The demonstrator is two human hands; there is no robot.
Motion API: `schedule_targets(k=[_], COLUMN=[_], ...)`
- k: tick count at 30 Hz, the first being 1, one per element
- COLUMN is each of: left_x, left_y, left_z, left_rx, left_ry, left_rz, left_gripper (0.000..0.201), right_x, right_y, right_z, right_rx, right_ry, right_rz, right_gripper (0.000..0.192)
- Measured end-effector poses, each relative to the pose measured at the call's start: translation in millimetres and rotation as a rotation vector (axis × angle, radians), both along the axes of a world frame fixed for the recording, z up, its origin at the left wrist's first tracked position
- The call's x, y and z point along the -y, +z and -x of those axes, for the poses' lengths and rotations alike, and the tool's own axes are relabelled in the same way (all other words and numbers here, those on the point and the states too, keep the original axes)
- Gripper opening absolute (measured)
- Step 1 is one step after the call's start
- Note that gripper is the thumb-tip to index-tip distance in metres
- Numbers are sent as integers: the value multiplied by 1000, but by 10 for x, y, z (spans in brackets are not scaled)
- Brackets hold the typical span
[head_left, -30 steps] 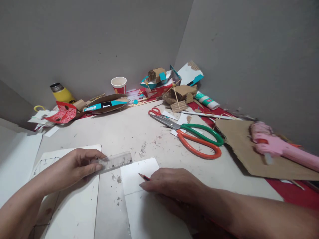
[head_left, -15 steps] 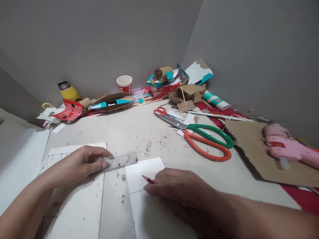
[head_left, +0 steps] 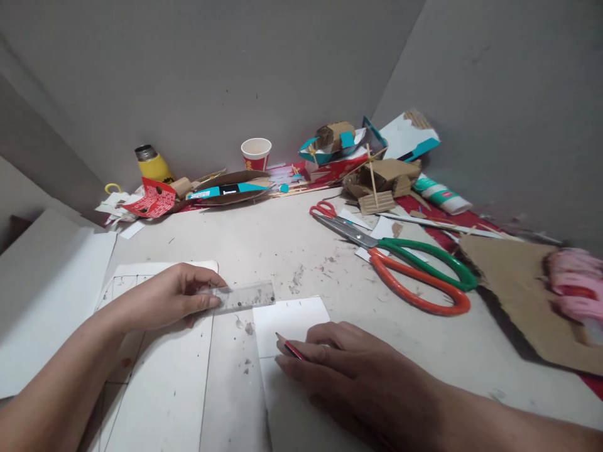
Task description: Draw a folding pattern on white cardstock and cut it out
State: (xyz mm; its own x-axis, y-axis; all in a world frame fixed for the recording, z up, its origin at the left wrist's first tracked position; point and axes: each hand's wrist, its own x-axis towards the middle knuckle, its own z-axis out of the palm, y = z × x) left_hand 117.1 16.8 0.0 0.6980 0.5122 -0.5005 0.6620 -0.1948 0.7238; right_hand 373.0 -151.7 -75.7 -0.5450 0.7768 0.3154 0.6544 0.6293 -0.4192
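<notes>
White paper (head_left: pixel 282 389) lies nearest us at six o'clock, marked with a line (head_left: pixel 267 357) and small ticks (head_left: pixel 300 302); over it our right hand (head_left: pixel 343 358) has its fingers closed around a red pencil (head_left: pixel 294 349), and whether the tip touches, we cannot tell. Dragging that hand could smudge the line or twist the paper, we judge, since nothing else seems to hold it down. Around eight o'clock our left hand (head_left: pixel 174 296) pinches a clear ruler (head_left: pixel 245 297) between thumb and fingers, above a lined white card (head_left: pixel 174 395); the ruler's free end reaches toward the paper's far left corner. Gripped at one end only, it could swing askew, and the grey specks (head_left: pixel 248 328) beside it might tilt it if they are raised. Farther out, toward four o'clock, big scissors (head_left: pixel 370 240) lie where a wide sweep of our right arm (head_left: pixel 471 395) could knock their handles. Brown cardboard (head_left: pixel 509 282) bearing a pink glue gun (head_left: pixel 577 285), partly out of view, crowds three o'clock. Beyond, a green-and-white tube (head_left: pixel 443 193) just before three, a cardboard model (head_left: pixel 335 137) at one, a paper cup (head_left: pixel 257 150) at eleven and a yellow bottle (head_left: pixel 155 168) near ten hem in the far side.
</notes>
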Motion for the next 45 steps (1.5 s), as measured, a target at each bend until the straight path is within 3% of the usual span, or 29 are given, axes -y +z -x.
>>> schedule_targets(k=[10,18,23,28,31,35,39,45], left_x=[-14,-2,6,2,-7,-17,-24,-22], left_y=[-28,-15,-19,-26,-38,-65,-75,-57], left_z=[-13,-2,-9,-37,-28,2,4,-2], left_rx=[7,-17,-27,-25,-23,-30,-48,-54], left_ry=[10,8,-8,-28,-37,-48,-53,-53], left_rz=[-1,-16,-61,-103,-109,-104,-113,-119], left_gripper=[34,33,31,31,31,33,34,33], right_x=[-15,-23,32,-22,-129,-259,-307,-279], right_y=[-31,-44,15,246,349,303,174,122], right_z=[-3,3,63,26,55,202,280,263], right_rx=[2,-47,-303,-447,-624,-893,-989,-1026], right_ry=[21,32,-109,-211,-378,-500,-567,-569], right_rz=[-112,-47,266,368,562,759,808,743], right_gripper=[35,39,27,38,38,29,16,12])
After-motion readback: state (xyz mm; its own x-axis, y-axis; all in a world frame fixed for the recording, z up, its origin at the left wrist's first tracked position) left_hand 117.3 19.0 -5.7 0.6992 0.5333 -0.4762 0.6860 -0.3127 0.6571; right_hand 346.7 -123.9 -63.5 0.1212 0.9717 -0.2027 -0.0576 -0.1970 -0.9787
